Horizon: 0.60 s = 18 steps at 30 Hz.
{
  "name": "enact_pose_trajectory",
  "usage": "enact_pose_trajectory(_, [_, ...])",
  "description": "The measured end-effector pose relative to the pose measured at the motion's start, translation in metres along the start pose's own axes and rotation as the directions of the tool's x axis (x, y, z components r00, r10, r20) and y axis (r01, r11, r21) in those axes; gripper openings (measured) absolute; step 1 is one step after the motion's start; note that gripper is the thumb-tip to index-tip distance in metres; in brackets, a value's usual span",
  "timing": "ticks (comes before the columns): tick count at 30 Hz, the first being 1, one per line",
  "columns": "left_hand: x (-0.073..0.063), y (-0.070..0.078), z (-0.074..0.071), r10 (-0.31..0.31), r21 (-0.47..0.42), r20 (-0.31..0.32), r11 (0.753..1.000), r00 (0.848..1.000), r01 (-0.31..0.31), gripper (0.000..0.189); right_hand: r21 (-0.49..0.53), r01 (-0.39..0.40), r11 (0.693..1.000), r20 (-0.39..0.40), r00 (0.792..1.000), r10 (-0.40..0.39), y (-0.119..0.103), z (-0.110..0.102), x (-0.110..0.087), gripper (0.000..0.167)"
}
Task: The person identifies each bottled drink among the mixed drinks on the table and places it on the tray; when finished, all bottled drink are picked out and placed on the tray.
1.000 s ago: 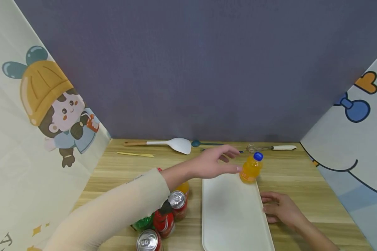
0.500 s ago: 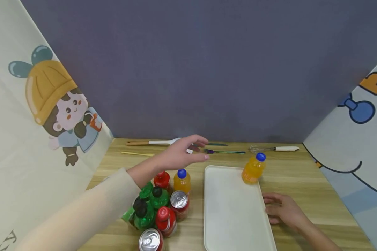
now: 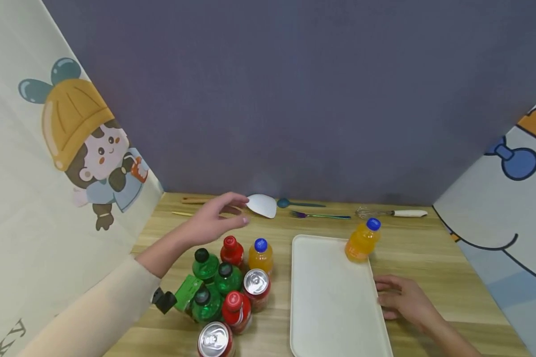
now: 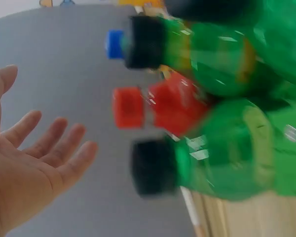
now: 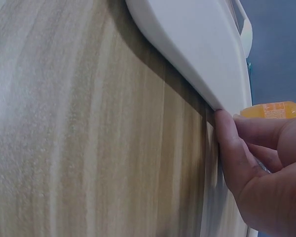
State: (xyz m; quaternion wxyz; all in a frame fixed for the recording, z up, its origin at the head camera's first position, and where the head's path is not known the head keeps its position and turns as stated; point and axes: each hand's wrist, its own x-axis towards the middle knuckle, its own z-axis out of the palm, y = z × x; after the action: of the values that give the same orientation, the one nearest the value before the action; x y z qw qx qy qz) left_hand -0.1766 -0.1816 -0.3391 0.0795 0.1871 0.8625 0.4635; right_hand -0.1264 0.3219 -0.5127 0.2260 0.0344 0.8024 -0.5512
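Note:
In the head view my left hand (image 3: 216,218) is raised above the far side of a cluster of drinks. Its fingers are spread and loosely bent, holding nothing. Below it stand green bottles (image 3: 206,265), red-capped bottles (image 3: 236,310), an orange juice bottle (image 3: 261,258) and soda cans (image 3: 256,282). Another orange juice bottle (image 3: 362,241) stands on the far right corner of the white tray (image 3: 335,302). My right hand (image 3: 404,297) holds the tray's right edge; in the right wrist view, fingertips (image 5: 224,118) meet at the rim.
Along the back lie a white spatula (image 3: 262,206), a teal spoon (image 3: 300,203), a fork (image 3: 321,216) and a whisk (image 3: 393,213). A grey panel (image 3: 286,99) rises behind the wooden table (image 3: 429,258), with printed sheets on both sides.
My left hand has moved left, away from the juice bottle on the tray and over toward the drink cluster. The right hand stays at the tray's edge.

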Motion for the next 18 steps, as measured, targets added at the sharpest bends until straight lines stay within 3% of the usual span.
enact_pose_trajectory(8, [-0.029, -0.034, -0.013, -0.079, -0.006, -0.033, 0.997, 0.996, 0.079, 0.052, -0.001, -0.009, 1.000, -0.016, 1.000, 0.009, 0.001, 0.000, 0.000, 0.069])
enact_pose_trajectory(18, [-0.065, -0.063, -0.018, -0.051, -0.065, -0.042, 0.997, 0.998, 0.049, 0.047, 0.019, -0.001, 1.000, -0.011, 1.000, 0.002, 0.000, 0.002, 0.001, 0.068])
